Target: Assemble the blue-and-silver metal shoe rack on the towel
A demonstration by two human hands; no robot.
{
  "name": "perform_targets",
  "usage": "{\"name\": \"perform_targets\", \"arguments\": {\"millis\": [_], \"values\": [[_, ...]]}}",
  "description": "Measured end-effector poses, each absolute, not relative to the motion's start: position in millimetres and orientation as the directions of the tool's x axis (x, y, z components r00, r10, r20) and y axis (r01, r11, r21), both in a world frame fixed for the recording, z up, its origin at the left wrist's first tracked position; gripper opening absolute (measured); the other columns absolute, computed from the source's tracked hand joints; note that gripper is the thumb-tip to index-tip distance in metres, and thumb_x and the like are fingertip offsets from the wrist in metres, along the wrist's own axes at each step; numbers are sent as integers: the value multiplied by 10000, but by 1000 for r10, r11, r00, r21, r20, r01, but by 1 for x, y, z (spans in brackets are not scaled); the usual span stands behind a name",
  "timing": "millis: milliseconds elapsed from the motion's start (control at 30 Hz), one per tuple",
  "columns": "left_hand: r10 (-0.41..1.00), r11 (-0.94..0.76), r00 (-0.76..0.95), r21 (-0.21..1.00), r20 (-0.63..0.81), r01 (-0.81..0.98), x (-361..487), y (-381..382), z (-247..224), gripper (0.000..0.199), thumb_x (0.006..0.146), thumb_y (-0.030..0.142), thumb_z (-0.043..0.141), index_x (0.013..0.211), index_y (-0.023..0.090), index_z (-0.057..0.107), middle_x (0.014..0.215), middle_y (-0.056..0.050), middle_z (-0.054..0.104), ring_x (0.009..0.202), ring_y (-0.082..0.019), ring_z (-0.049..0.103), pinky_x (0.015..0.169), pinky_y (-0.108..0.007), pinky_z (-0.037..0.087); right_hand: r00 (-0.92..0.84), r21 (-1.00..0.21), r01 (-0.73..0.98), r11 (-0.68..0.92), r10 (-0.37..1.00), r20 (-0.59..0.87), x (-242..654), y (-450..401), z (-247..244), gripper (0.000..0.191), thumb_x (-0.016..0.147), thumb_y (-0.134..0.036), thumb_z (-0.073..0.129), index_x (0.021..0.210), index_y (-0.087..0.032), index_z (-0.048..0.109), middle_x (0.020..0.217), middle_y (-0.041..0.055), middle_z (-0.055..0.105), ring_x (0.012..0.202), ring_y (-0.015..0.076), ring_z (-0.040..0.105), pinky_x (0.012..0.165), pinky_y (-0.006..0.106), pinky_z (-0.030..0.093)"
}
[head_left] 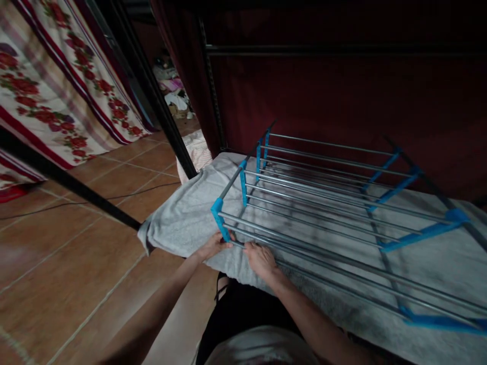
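A rack of metal rods (304,177) and blue plastic connectors (243,183), looking like a shoe rack, lies on a grey blanket (182,218). My left hand (213,246) is closed around the lower end of the near left blue connector (219,219). Just to its right, my right hand (260,256) has its fingers wrapped round the end of the lowest near metal rod (323,280). The rod's tip and the joint lie between my two hands, partly covered by fingers. Whether the rod sits inside the connector I cannot tell.
Black metal frame posts (152,86) rise at the left, with a black rail (68,180) slanting across. A dark red curtain (323,96) hangs behind the rack. A floral curtain (57,91) hangs over the tiled floor (95,253), where a thin cable (114,196) runs.
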State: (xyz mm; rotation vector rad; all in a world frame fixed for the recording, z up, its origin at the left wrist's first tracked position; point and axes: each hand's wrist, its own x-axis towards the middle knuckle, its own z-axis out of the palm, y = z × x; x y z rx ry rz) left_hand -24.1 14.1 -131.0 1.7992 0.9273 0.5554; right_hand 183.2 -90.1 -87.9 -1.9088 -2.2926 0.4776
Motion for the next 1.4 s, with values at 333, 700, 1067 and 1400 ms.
{"name": "perform_targets", "arguments": {"millis": [333,700,1067,1400], "values": [[801,-237,598,918,-1,319,-22,11,-131,223,742,356,655,891,194,688,914,-68,632,936,-223,563,855,-359,490,-227,-354,921,164,964,-142,188,-85,-89,268,992,-299,364,1124,-230,586,1031,50,704,962,191,647,795,284,437],[801,-211,598,918,-34,336,-26,13,-129,387,741,435,684,1022,170,661,1045,-95,629,1016,-243,566,923,-380,462,-86,-260,960,104,993,81,209,-126,-97,271,970,-259,399,1215,-223,511,1151,78,618,989,227,598,902,367,423],[816,-116,551,885,-174,452,-21,15,-108,495,692,583,675,945,159,657,965,-85,666,972,-266,598,930,-391,468,64,-160,987,-17,952,300,369,-241,-141,176,965,-265,439,1064,-226,580,999,66,639,903,225,598,820,377,449],[850,-103,480,824,-218,557,-14,20,-105,603,572,701,686,896,192,680,941,-67,694,992,-291,617,966,-401,457,-14,-115,992,43,969,246,387,-239,-143,125,937,-259,533,1025,-225,616,947,31,659,864,187,584,772,324,411]]}}
